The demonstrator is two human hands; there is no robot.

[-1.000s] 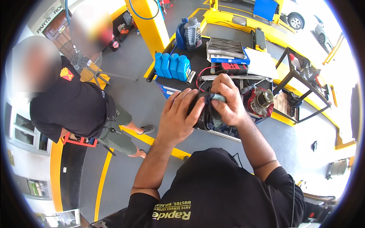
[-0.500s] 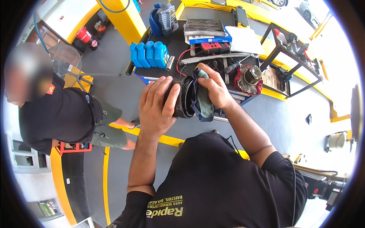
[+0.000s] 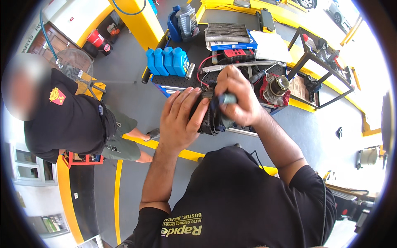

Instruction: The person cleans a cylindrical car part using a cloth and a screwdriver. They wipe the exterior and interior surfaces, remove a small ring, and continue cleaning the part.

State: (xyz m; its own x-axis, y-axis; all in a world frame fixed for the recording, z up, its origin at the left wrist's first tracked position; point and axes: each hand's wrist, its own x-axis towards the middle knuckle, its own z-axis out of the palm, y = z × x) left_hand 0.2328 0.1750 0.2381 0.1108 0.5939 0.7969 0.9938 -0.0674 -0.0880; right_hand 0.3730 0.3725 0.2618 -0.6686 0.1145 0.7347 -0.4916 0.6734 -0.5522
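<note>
In front of my chest, my left hand [image 3: 178,120] grips a black, round, ribbed part [image 3: 210,122] from its left side, fingers wrapped over the top. The part looks like a threaded cylindrical housing; its open side faces right. My right hand [image 3: 240,99] is closed on a bunched rag [image 3: 227,99], dark blue and grey-green, against the part's right side. Motion blurs the rag and the fingers around it. Beyond my hands is a tool cart [image 3: 168,82]. A metal cylindrical part [image 3: 279,85] sits there on a red cloth [image 3: 264,97].
The cart also carries blue bottles [image 3: 180,62], a grey jug [image 3: 188,22], a pleated filter [image 3: 227,33], a red-and-black tester [image 3: 239,55] and a long wrench [image 3: 219,68]. Another person [image 3: 70,111] stands at left beside a fan [image 3: 74,66]. A metal rack [image 3: 308,53] is at right.
My right hand has turned and curled tighter, bunching the rag that was spread over the part's right side. My left hand keeps its hold on the part. The view has shifted slightly.
</note>
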